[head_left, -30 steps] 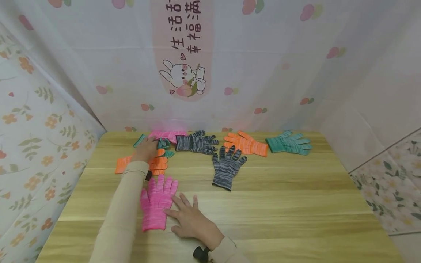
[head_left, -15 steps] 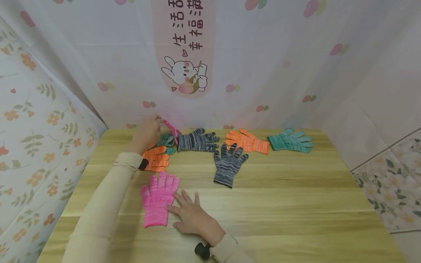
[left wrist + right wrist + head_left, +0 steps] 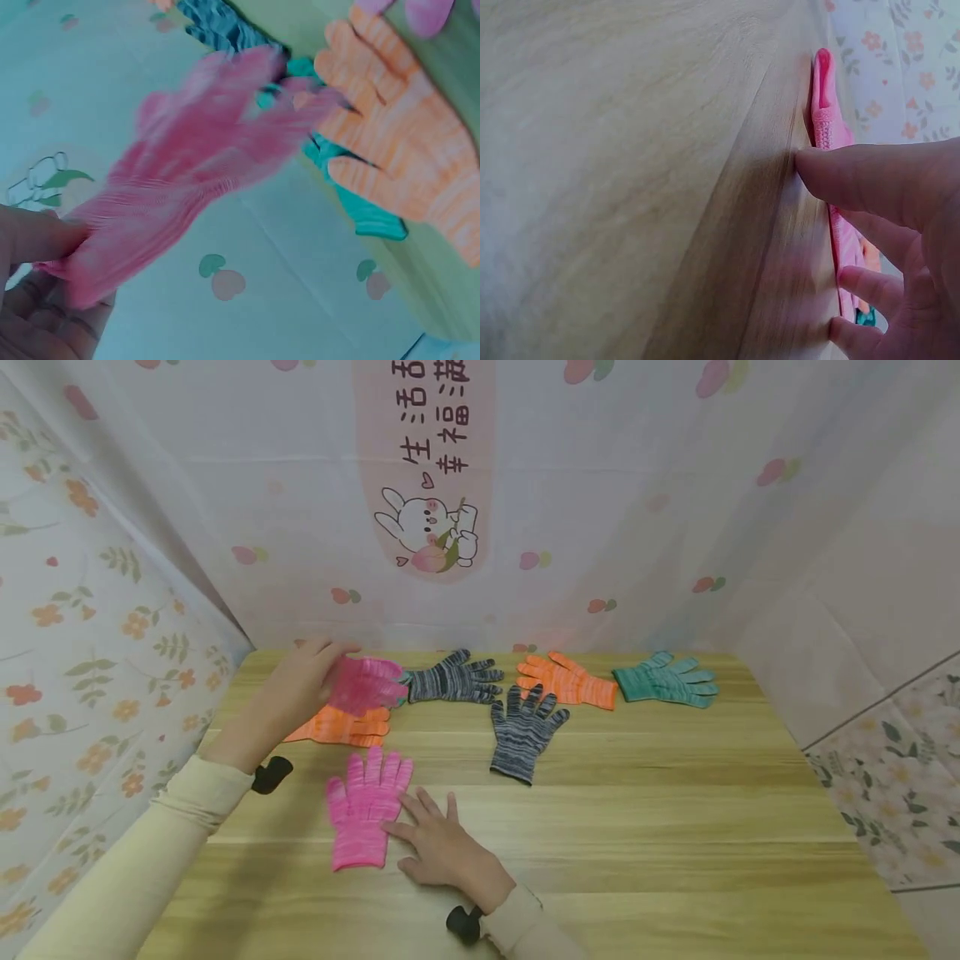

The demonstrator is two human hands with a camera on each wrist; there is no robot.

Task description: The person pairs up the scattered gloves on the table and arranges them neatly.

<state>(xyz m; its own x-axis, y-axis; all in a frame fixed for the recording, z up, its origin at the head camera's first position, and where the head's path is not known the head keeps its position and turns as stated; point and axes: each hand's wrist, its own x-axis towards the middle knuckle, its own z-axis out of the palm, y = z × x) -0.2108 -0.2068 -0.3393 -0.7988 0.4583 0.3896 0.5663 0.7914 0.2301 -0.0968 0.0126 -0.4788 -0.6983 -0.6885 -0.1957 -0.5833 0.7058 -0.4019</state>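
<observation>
Over my remote feed, I record the left hand (image 3: 298, 687) pinching a raised pink knit glove (image 3: 187, 172) by its cuff near the desk's (image 3: 637, 843) far left corner, close to an orange knit glove (image 3: 347, 727), and the right hand (image 3: 446, 853), fingers spread, at the side of a flat pink knit glove (image 3: 365, 814).

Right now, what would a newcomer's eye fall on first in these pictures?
Probably the raised pink glove, pinched at its cuff by the left hand toward the far left of the table. Next, the flat pink glove lying nearer, with the right hand at its right edge. Behind, the rabbit drawing on the white cloth.
</observation>
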